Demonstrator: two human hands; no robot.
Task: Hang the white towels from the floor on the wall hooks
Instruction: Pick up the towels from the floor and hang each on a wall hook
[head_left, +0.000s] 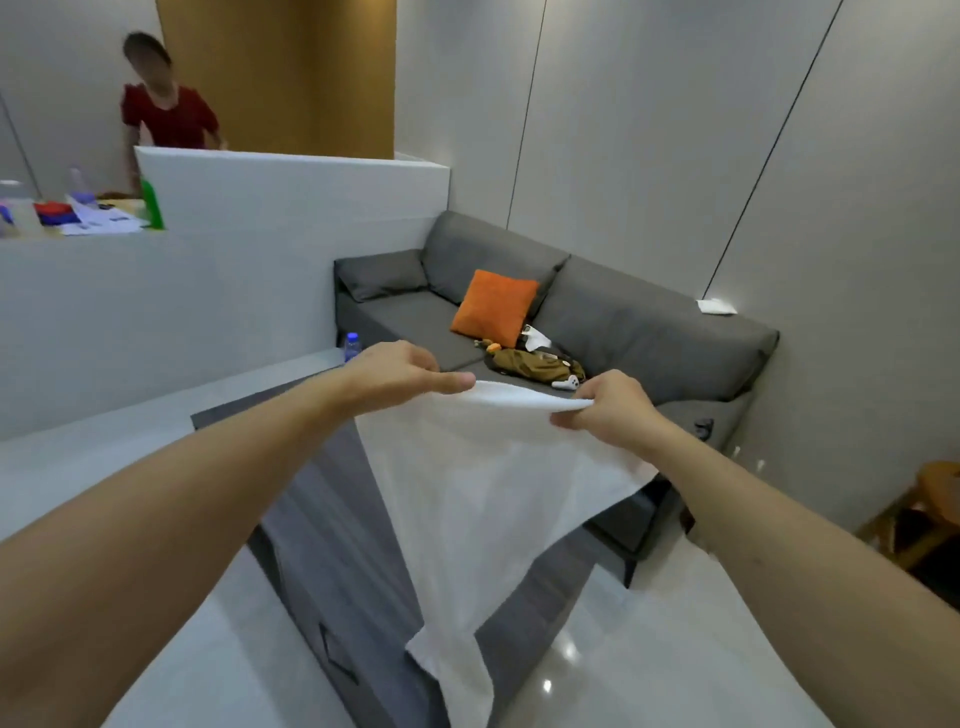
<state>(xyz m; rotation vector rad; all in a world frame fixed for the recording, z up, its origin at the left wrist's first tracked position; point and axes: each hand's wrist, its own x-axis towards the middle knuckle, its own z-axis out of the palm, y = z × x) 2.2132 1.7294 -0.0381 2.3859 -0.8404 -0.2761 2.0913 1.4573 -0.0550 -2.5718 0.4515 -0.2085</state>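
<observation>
A white towel (467, 499) hangs in the air in front of me, stretched along its top edge between both hands. My left hand (402, 371) pinches the top left part of that edge. My right hand (610, 408) grips the top right part, fingers curled round the cloth. The towel's lower end tapers down toward the floor near the bottom of the view. No wall hooks show in this view.
A grey sofa (649, 332) stands ahead against the wall, with an orange cushion (496, 306) and a brown bundle (535, 364) on it. A grey rug (332, 545) lies under the towel. A white partition (234, 249) rises at left, a person in red (166, 111) behind it. A wooden stool (930, 509) is at right.
</observation>
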